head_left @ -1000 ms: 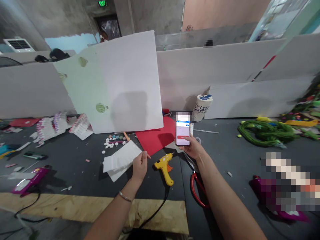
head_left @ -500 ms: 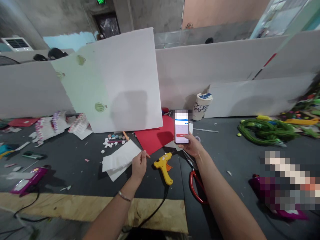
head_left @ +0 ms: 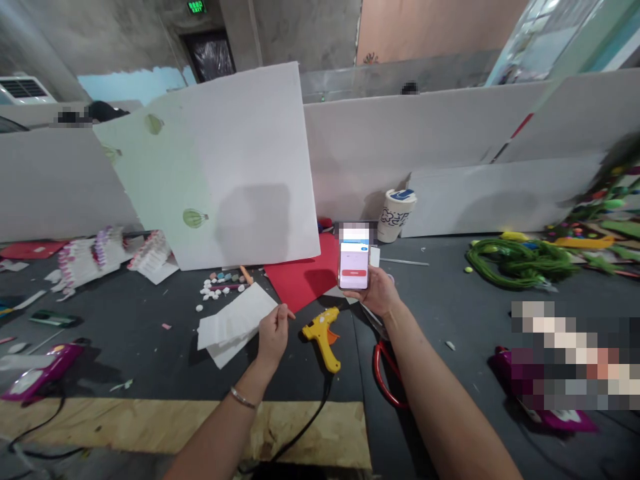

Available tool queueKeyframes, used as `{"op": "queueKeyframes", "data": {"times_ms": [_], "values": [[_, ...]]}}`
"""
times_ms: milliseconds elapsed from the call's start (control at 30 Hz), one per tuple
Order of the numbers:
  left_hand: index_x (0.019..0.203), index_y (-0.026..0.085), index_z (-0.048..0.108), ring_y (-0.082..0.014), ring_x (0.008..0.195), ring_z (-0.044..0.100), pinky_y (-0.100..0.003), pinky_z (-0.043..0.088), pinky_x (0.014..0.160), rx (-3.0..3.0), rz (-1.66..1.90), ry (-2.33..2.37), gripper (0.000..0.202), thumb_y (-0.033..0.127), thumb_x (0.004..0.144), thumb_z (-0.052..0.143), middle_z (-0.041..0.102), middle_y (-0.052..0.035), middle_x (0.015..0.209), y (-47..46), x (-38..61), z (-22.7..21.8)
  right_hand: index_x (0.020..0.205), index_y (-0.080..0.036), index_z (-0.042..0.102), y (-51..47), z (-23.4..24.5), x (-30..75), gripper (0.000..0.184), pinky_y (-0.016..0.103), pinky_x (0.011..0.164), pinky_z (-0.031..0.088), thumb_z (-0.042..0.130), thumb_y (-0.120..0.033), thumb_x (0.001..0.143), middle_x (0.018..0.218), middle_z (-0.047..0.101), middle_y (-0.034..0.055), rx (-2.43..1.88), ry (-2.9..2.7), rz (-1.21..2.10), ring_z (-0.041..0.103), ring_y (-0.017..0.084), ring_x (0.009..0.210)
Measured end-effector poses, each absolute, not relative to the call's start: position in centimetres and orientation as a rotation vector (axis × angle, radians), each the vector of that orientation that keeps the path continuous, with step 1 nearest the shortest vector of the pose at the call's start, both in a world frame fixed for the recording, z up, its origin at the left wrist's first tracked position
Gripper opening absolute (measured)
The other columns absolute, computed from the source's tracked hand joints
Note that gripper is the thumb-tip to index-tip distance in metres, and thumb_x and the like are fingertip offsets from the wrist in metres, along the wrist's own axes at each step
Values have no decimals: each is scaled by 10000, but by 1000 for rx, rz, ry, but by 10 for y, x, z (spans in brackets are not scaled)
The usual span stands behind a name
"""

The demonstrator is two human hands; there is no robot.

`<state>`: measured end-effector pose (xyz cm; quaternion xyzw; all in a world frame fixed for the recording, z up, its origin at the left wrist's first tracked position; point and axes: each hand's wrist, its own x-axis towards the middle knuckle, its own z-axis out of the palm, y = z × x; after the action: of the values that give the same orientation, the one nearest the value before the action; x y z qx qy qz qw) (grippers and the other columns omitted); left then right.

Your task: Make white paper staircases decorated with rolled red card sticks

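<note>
My right hand (head_left: pixel 381 293) is wrapped round a smartphone (head_left: pixel 354 263), held upright over the table with its screen lit and facing me. A red button shows on the screen, and the top is blurred out. My left hand (head_left: pixel 274 335) hovers at the right edge of some white paper sheets (head_left: pixel 235 327), fingers curled together with nothing visible in them. Between the hands lies a yellow glue gun (head_left: pixel 324 337), its black cord running to the front edge. Red-handled scissors (head_left: pixel 385 377) lie partly hidden under my right forearm.
A white board (head_left: pixel 255 167) leans behind red paper (head_left: pixel 300 280). Right of it stand a paper cup (head_left: pixel 397 215) and a bundle of green cords (head_left: pixel 520 263). Purple glue guns (head_left: pixel 43 373) lie at both sides. A co-worker's hand, pixelated, is at far right.
My right thumb has come off the phone's screen, baring the whole red button. The whole view has shifted slightly, moving the scene left. My left hand keeps its curled shape.
</note>
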<state>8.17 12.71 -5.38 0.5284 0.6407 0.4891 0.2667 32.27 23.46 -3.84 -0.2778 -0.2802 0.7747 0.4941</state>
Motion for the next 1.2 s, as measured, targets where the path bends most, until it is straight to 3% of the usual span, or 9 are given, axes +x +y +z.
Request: {"op": "queueKeyframes", "data": {"times_ms": [133, 233, 300, 367, 433, 533, 800, 1100, 1200], "values": [[650, 216, 534, -122, 347, 311, -247, 271, 403, 1478, 1315, 1750, 513, 565, 942, 296, 295, 74, 384, 125, 79, -54, 1116, -248, 613, 232, -33, 320, 389, 410, 678, 614, 613, -423, 768, 1006, 745, 49, -613, -674, 1920, 714, 249, 856], [716, 204, 588, -134, 411, 449, -250, 355, 448, 1797, 1325, 1805, 458, 447, 977, 301, 502, 30, 468, 124, 84, -39, 1126, -266, 608, 232, -34, 319, 395, 431, 695, 599, 604, -453, 778, 1022, 738, 45, -564, -677, 1944, 704, 245, 860], [863, 199, 649, -163, 620, 595, -273, 449, 591, 2241, 1337, 1738, 351, 368, 972, 362, 691, -31, 721, 130, 99, -20, 1130, -264, 610, 232, -37, 318, 394, 430, 691, 591, 585, -463, 790, 1011, 736, 44, -551, -680, 1957, 700, 238, 848], [964, 205, 657, -202, 816, 618, -328, 468, 747, 2694, 1207, 1585, 263, 294, 957, 410, 738, -52, 922, 141, 122, 3, 1120, -261, 621, 232, -40, 318, 380, 399, 672, 585, 573, -457, 797, 970, 739, 34, -553, -663, 1958, 696, 223, 820], [949, 192, 651, -224, 933, 601, -359, 450, 771, 2951, 1009, 1563, 228, 236, 941, 428, 691, -67, 1190, 156, 150, 21, 1093, -267, 638, 232, -42, 317, 347, 352, 654, 575, 576, -434, 795, 913, 741, 9, -560, -629, 1942, 690, 200, 786], [1001, 161, 649, -238, 981, 585, -379, 441, 767, 3081, 827, 1624, 240, 221, 937, 425, 592, -81, 1358, 175, 182, 33, 1038, -273, 663, 232, -44, 316, 303, 318, 703, 565, 600, -395, 768, 891, 743, -14, -561, -592, 1918, 688, 184, 824], [1119, 139, 628, -245, 1033, 577, -385, 437, 789, 3077, 702, 1721, 291, 221, 948, 407, 552, -95, 1402, 187, 197, 19, 911, -236, 686, 232, -44, 310, 272, 402, 952, 497, 632, -424, 722, 946, 753, 34, -562, -577, 1921, 649, 245, 1073], [1123, 120, 603, -267, 1081, 565, -393, 434, 808, 3029, 813, 1670, 293, 240, 954, 397, 568, -142, 1371, 194, 199, 14, 1004, -243, 674, 231, -42, 312, 316, 401, 925, 527, 594, -430, 762, 978, 747, 34, -582, -613, 1923, 645, 240, 1089], [1132, 157, 603, -256, 1083, 559, -383, 427, 830, 3015, 923, 1598, 288, 273, 959, 405, 597, -119, 1333, 179, 189, 14, 1038, -240, 672, 231, -42, 312, 333, 390, 873, 556, 591, -426, 773, 982, 744, 38, -585, -627, 1899, 659, 239, 1041]]}}
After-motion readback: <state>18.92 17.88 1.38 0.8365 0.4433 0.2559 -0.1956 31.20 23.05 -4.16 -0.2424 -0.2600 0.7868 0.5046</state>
